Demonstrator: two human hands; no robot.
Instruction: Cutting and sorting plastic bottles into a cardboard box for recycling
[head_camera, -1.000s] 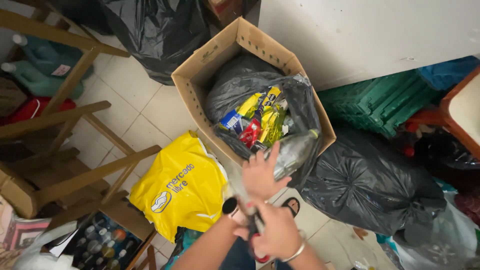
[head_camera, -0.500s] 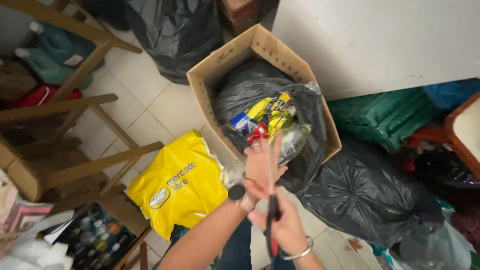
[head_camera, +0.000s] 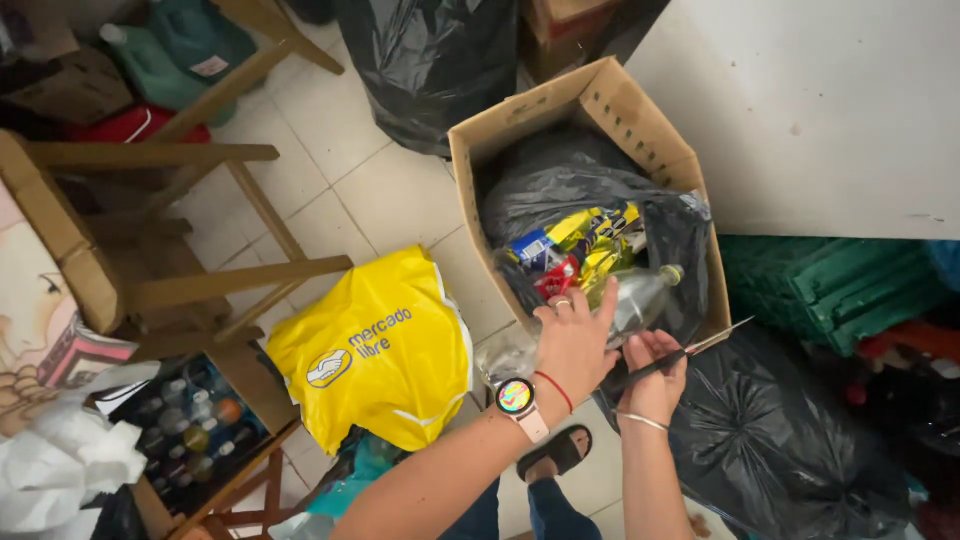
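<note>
- Left hand (head_camera: 575, 345) lies spread on a clear bottle (head_camera: 625, 305), its grip released, fingers flat.
- Right hand (head_camera: 655, 375) has its grip clenched round a knife (head_camera: 680, 355), blade pointing right.
- The bottle rests at the box's (head_camera: 600, 105) near edge, on the black bag (head_camera: 560, 185) beside coloured wrappers (head_camera: 575, 250).
- A yellow bag (head_camera: 375, 350) lies on the floor (head_camera: 370, 190) to the left.

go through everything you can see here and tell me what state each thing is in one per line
Cardboard box: open, flaps up, lined with a black bag.
Black liner bag: open, holding colourful wrappers.
Clear plastic bottle: capped, lying on the wrappers.
Knife: bare blade, pointing right.
Left hand: flat, fingers spread by the bottle.
Right hand: closed around the knife handle.
Yellow mailer bag: lying crumpled on the floor.
Black bag beside the box: gathered shut.
</note>
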